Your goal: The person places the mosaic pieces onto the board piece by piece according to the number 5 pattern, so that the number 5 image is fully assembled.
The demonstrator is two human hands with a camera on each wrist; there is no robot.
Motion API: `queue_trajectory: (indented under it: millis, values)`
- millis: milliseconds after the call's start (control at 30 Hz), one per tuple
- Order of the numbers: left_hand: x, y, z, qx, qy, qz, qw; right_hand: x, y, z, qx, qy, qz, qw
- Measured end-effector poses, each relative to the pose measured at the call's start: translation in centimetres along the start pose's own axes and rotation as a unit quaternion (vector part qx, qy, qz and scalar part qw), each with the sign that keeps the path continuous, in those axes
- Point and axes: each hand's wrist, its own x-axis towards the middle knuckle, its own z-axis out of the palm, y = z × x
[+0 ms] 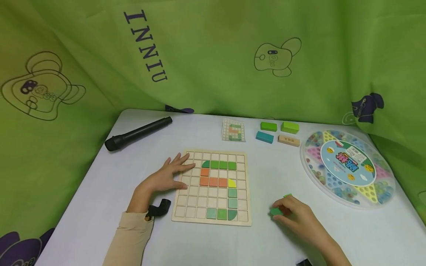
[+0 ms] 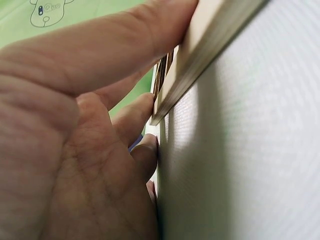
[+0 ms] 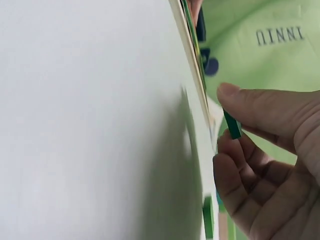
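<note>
A wooden grid board point(image 1: 193, 201) lies on the table with green, orange and yellow tiles set in some of its squares. The left hand point(image 1: 166, 176) rests on the board's left side with fingers spread; in the left wrist view its thumb point(image 2: 125, 42) touches the board's edge. To the right of the board, the right hand point(image 1: 297, 218) pinches a small green tile point(image 3: 232, 124) between thumb and fingers. Something red point(image 1: 284, 210) shows under that hand. Another green tile point(image 3: 208, 217) lies on the table near the fingers; the hand partly hides it in the head view.
A patterned card point(image 1: 233, 130) lies behind the board. Beside it are two green blocks point(image 1: 269, 126), a blue block point(image 1: 264, 137) and a wooden block point(image 1: 288, 140). A round marble game point(image 1: 347, 168) stands at right, a black microphone point(image 1: 139, 133) at back left. Green cloth point(image 1: 213, 55) hangs behind.
</note>
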Motion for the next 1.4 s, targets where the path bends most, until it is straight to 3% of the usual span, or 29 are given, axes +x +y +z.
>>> queue_trajectory:
  millis: [367,633,1000,1133,1400]
  values:
    - [-0.1,-0.1,0.2,0.009,-0.003,-0.004,1.0000,1.6,-1.9,1.9,0.101,-0.067,0.005,0.993]
    - [-0.1,0.1,0.0,0.002,-0.001,-0.002,1.0000,2.5,-3.4,2.7,0.134,-0.076,-0.016,0.988]
    - [-0.1,0.1,-0.2,0.006,-0.002,-0.003,1.0000,5.4,-6.9,4.8,0.197,-0.145,-0.050,0.968]
    - [-0.1,0.1,-0.2,0.006,-0.001,0.001,1.0000,6.7,-8.6,6.6,0.172,-0.169,-0.064,0.968]
    - [-0.2,0.0,0.0,0.004,0.005,0.008,0.9999,9.1,-11.0,9.8,0.038,-0.181,-0.079,0.980]
